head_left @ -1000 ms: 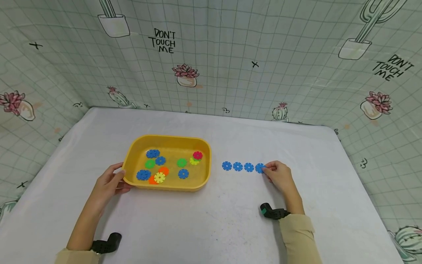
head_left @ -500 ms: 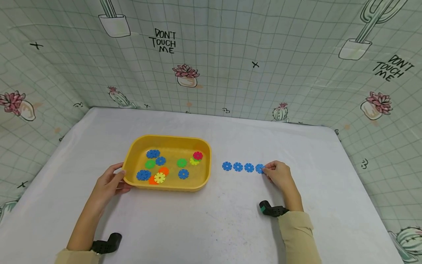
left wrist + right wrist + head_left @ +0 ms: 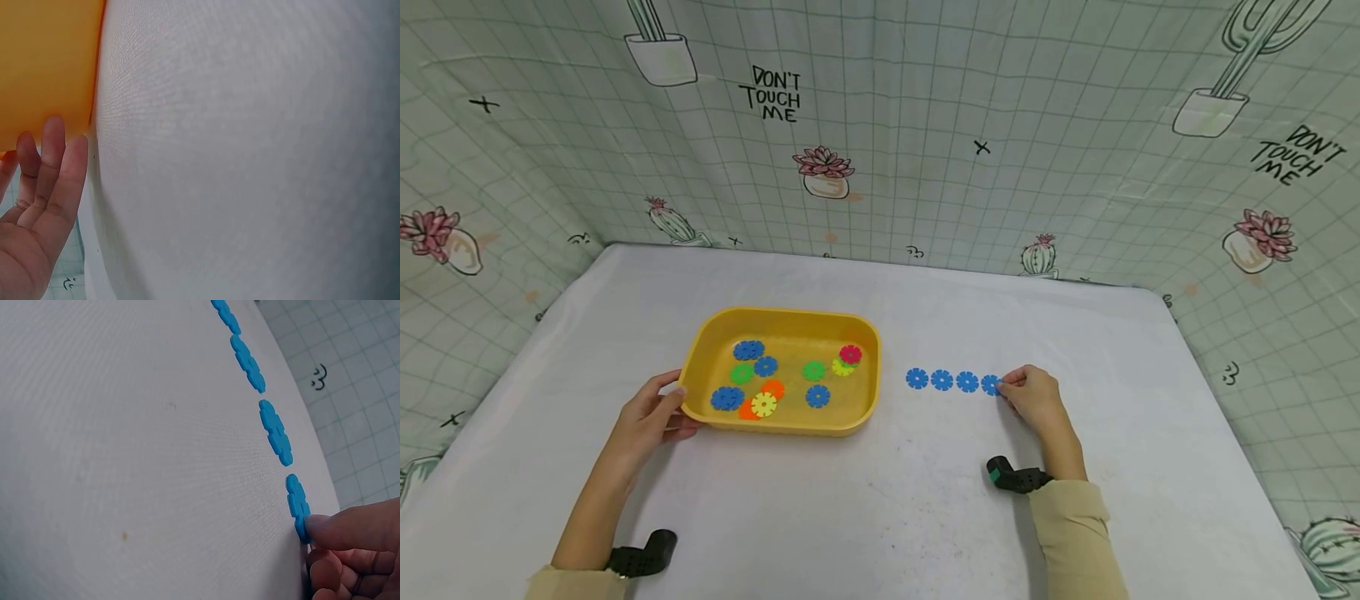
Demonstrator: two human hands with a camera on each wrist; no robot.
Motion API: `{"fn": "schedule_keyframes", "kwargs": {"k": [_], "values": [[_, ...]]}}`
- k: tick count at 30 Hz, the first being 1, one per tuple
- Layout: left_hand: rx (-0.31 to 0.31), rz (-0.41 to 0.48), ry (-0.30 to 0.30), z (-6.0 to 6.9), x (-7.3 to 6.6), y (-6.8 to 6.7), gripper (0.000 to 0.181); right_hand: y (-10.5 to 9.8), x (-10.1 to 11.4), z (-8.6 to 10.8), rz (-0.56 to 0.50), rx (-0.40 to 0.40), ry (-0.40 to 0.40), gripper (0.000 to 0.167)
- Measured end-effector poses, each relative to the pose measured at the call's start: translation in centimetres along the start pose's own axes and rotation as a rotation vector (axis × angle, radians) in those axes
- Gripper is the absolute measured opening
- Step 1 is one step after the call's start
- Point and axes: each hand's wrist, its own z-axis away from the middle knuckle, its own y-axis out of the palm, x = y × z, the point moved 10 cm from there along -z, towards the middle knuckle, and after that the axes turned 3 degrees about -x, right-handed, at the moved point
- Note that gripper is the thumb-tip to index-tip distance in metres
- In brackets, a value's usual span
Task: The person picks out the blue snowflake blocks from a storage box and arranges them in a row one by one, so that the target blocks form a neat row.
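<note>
A yellow plastic tray (image 3: 782, 431) stands left of centre on the table, with several notched snowflake discs inside. At its left end my left hand (image 3: 646, 414) grips the rim, thumb on the edge; the left wrist view shows the fingers (image 3: 53, 140) against the outer wall. To the right of the tray, several blue snowflake discs (image 3: 942, 380) lie flat in a spaced row. My right hand (image 3: 1034, 398) pinches the edge of the rightmost blue disc (image 3: 297, 503) at the table surface. In the right wrist view the thumb covers the disc's near end.
Blue, green, orange, yellow and pink discs (image 3: 763, 405) lie loose in the tray, some overlapping. A white cloth (image 3: 850, 517) covers the table. Behind and at both sides hangs a grid-patterned curtain (image 3: 910, 167) with plant drawings.
My right forearm has shifted very slightly left, while its fingers stay on the rightmost blue disc. The left hand and the tray have not visibly moved.
</note>
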Motion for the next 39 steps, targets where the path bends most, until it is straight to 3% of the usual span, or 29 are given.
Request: {"fn": "schedule_keyframes", "kwargs": {"k": [10,21,29,39], "values": [[-0.007,-0.013,-0.002,0.0,0.1,-0.1,0.053,0.1,0.0,0.3,-0.019,-0.003,-0.008,0.024],[-0.016,0.023,0.015,-1.0,1.7,-0.1,0.069,-1.0,0.1,1.7,-0.184,-0.127,-0.041,0.039],[-0.009,0.015,0.004,-0.2,0.3,-0.1,0.054,-1.1,5.1,4.2,-0.197,-0.195,-0.238,0.033],[-0.006,0.014,-0.003,0.1,0.0,0.0,0.054,1.4,12.1,7.9,-0.296,-0.108,-0.505,0.024]]}}
